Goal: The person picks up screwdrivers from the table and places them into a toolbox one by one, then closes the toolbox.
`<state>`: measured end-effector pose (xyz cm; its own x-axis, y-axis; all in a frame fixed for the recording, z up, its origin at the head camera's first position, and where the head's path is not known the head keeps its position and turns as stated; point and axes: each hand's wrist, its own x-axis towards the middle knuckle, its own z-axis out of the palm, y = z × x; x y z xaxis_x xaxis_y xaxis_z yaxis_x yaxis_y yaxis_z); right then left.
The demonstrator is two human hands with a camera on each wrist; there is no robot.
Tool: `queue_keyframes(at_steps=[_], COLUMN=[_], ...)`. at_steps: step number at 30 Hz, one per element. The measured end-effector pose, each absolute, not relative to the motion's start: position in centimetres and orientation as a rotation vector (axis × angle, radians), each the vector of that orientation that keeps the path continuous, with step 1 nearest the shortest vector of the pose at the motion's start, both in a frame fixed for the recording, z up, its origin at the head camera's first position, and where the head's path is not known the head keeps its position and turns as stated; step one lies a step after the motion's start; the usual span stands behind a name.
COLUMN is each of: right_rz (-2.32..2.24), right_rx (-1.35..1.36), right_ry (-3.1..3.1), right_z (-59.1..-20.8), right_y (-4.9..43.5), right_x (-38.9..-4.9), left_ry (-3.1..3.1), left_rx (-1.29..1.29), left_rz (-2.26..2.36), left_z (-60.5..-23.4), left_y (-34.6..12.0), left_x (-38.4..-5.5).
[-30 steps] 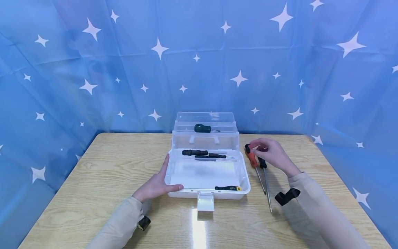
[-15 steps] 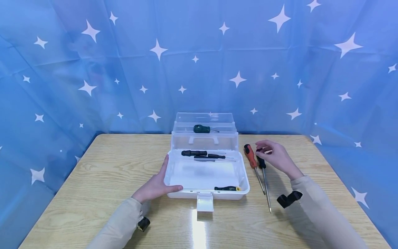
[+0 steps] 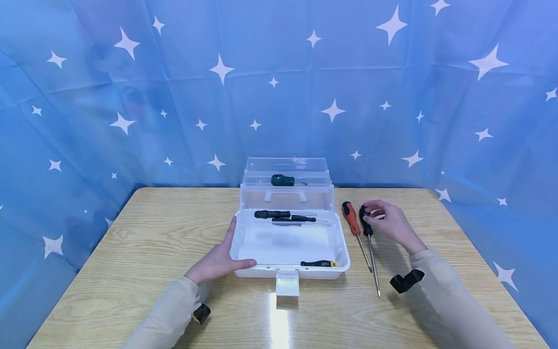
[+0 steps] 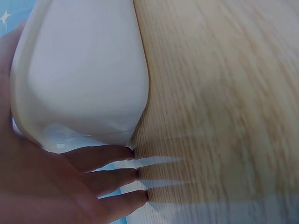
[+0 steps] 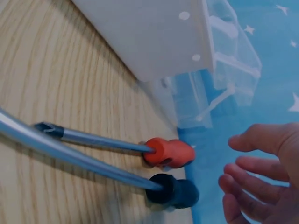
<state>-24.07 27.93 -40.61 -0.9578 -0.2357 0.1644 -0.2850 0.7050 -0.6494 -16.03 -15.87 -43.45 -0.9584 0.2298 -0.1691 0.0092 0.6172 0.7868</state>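
My left hand [image 3: 215, 261] rests against the left side of a white plastic toolbox [image 3: 261, 273], thumb along its front rim. In the left wrist view its fingers extend straight past the box's corner, touching the tabletop. My right hand [image 3: 390, 224] hovers at the handle of a long black screwdriver [image 3: 368, 231], fingers loosely bent. The right wrist view shows a gap between those fingers and the handle. Just left of it lies a red-and-black screwdriver [image 3: 352, 220]; both shafts point toward the front of the table.
The box's clear lid [image 3: 314, 165] stands raised at the back, with a green screwdriver [image 3: 282, 180] on its tray. Several black-handled screwdrivers [image 3: 272, 214] lie inside at the rear; a black-and-yellow one [image 3: 320, 264] is by the front wall. The latch [image 3: 287, 286] hangs down in front.
My right hand has shifted right, from the red screwdriver's handle to the black one's, and a little toward me. Left hand and box have stayed put.
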Motion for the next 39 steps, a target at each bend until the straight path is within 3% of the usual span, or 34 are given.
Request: queue_keyframes(at_steps=[39], right_rz=[1.023], right_rx=[0.178], right_ry=[-2.930], right_z=[-44.5], right_y=[28.2], right_x=[-25.5], left_ry=[2.585], left_rx=[0.154], left_rz=[1.228], left_z=[-43.3], left_y=[-15.8], left_x=[-16.1])
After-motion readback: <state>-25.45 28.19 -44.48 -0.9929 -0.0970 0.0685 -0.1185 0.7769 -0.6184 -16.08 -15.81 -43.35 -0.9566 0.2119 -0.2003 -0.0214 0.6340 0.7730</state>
